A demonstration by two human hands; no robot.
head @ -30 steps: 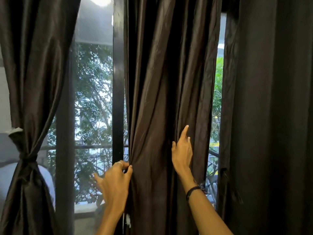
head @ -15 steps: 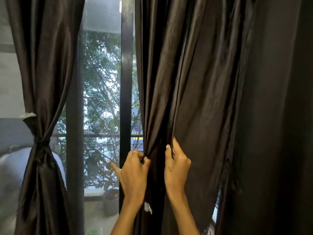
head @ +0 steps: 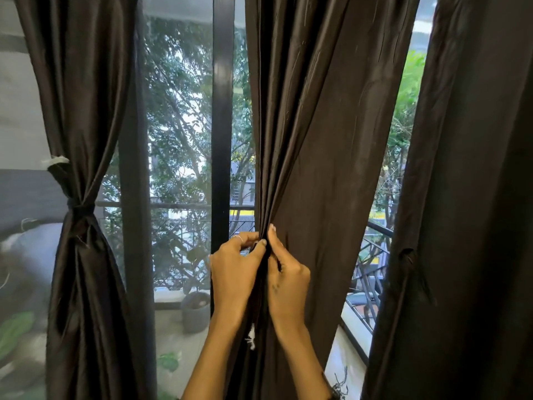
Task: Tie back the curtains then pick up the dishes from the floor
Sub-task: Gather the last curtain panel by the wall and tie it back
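Middle curtain (head: 323,145) hangs in centre of frame, dark brown, gathered into folds at its left edge; both hands meet on that bunched edge, side by side and touching; left hand (head: 235,272) sits on the left of the gather, fingers curled round the fabric, thumb tip pressed on the fold, ring on one finger; right hand (head: 287,280) sits on the right of the gather, fingers curled into the cloth, thumb pointing up along the fold; fabric pinched between the two; left curtain (head: 78,111) already cinched with a dark tie (head: 79,209), well apart from hands; right curtain (head: 473,197) hangs loose at far right; window frame bar (head: 222,125) just left of the hands; potted plant (head: 195,308) outside beyond the glass; dishes not visible.
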